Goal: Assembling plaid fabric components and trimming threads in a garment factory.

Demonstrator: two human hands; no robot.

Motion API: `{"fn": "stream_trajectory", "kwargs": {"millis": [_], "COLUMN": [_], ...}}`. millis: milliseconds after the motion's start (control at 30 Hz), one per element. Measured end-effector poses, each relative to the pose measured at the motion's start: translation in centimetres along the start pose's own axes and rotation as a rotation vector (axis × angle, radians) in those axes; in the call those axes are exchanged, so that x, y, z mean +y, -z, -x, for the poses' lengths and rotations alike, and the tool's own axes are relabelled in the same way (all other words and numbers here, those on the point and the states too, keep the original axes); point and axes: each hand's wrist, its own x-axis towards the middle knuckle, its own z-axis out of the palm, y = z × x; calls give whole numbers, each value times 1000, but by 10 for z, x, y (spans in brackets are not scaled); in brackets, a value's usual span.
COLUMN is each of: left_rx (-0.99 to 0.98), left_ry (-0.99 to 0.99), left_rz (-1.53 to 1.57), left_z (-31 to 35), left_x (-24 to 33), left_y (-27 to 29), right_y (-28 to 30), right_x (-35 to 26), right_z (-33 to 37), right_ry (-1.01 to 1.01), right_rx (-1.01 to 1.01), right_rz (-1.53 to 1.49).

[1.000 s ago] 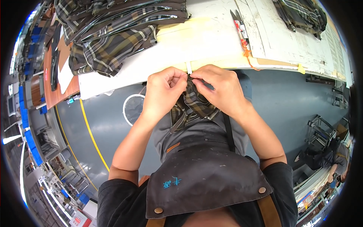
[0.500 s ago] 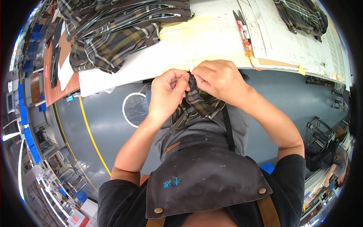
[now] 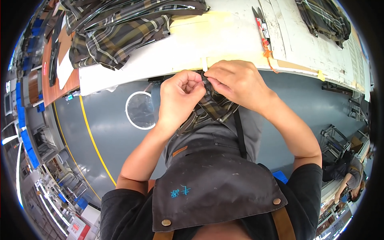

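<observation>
Through the head view, I look down on both bare hands working close together at the near edge of the white table [image 3: 236, 44]. My left hand [image 3: 179, 94] is curled, thumb and fingertips pinching the narrow upper end of a plaid cloth [image 3: 218, 106]. My right hand [image 3: 236, 82] pinches that same end from the other side, its fingertips just beside the left ones. The cloth hangs from this grip in folds, its lower part over the gray trousers [image 3: 252, 132]. Just beyond the fingertips, a short white strip [image 3: 204, 64] lies at the table edge; I cannot tell whether it touches the cloth.

On the table I see a heap of plaid pieces with zippers [image 3: 132, 34] to the left, red-handled snips [image 3: 262, 26] with an orange cord [image 3: 267, 51] to the right, and a plaid bundle [image 3: 324, 20] farther right. A white-rimmed hoop [image 3: 128, 110] shows below the table, left of my left forearm.
</observation>
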Motion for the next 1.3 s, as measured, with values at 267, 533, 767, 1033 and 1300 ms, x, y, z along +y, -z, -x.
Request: {"fn": "stream_trajectory", "kwargs": {"millis": [267,533,767,1033,1300], "left_rx": [-41,-66,-74,-67,-71], "left_ry": [1,33,51,39,-10], "left_rz": [41,141,199,133,141], "left_z": [-4,-2,0,-2,-5], "left_x": [-3,-1,-3,-1,-5], "left_y": [3,2,1,2,0], "right_y": [3,0,5,4,-6], "right_x": [0,5,1,-4,1], "right_z": [-10,-8,-2,-8,-7], "right_ry": [210,-33,-9,184,82], "right_rx": [-100,-55,-48,-103,25], "right_rz": [224,8,-9,227,78]}}
